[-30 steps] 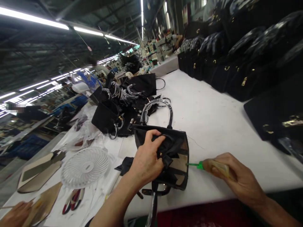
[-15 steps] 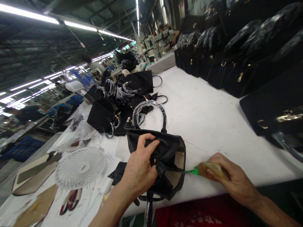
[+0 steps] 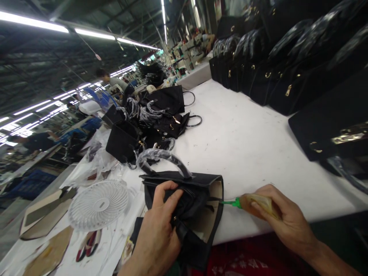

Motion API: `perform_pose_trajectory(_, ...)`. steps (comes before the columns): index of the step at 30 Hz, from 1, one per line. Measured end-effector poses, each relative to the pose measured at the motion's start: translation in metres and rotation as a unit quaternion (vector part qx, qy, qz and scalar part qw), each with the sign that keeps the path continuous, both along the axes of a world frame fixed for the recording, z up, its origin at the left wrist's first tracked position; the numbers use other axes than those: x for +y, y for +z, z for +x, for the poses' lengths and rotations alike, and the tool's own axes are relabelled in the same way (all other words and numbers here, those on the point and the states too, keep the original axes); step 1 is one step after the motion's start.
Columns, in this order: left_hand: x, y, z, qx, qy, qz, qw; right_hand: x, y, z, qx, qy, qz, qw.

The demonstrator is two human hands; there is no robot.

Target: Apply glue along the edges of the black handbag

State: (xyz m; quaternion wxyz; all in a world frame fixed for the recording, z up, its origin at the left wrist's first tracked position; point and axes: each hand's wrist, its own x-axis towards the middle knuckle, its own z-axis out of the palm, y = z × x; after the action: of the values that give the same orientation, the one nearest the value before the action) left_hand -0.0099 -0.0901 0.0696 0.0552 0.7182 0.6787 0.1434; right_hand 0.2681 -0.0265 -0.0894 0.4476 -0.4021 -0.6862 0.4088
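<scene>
A black handbag (image 3: 198,182) lies open on its side at the near edge of the white table (image 3: 247,142), its tan inside showing. My left hand (image 3: 159,234) is closed on the bunched black lining at the bag's mouth. My right hand (image 3: 277,212) grips a small squeeze bottle of amber liquid (image 3: 254,201). Its green nozzle (image 3: 231,202) points left into the bag's opening. The bag's wrapped handle (image 3: 161,157) arches over its far side.
A heap of black bags with wrapped handles (image 3: 149,119) lies behind. Rows of finished black handbags (image 3: 276,73) line the right and back. A white fan grille (image 3: 97,205), tan cut pieces (image 3: 43,212) and clear plastic bags (image 3: 94,161) lie at the left.
The bag has slid toward me and tipped flatter, its handle dropping down. My left hand shifted lower with it. The bottle's nozzle stays at the bag's opening.
</scene>
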Motion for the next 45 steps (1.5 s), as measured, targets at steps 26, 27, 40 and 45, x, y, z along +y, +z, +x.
perform_pose_trajectory(26, -0.024, -0.022, -0.002, 0.036, 0.005, 0.029, 0.999, -0.004, 0.002, 0.002, 0.004, 0.022, -0.035, 0.999)
perform_pose_trajectory(27, -0.025, -0.023, -0.002, 0.039, 0.004, 0.032, 0.999, -0.005, 0.003, 0.002, 0.007, 0.030, -0.031, 0.999)
perform_pose_trajectory(40, -0.031, -0.030, 0.000, 0.075, 0.027, 0.031, 0.996, -0.002, 0.000, 0.003, 0.013, 0.031, 0.019, 0.999)
perform_pose_trajectory(45, -0.032, -0.031, -0.003, 0.092, 0.005, 0.035, 0.995, 0.000, -0.001, 0.003, 0.007, 0.050, 0.025, 0.998)
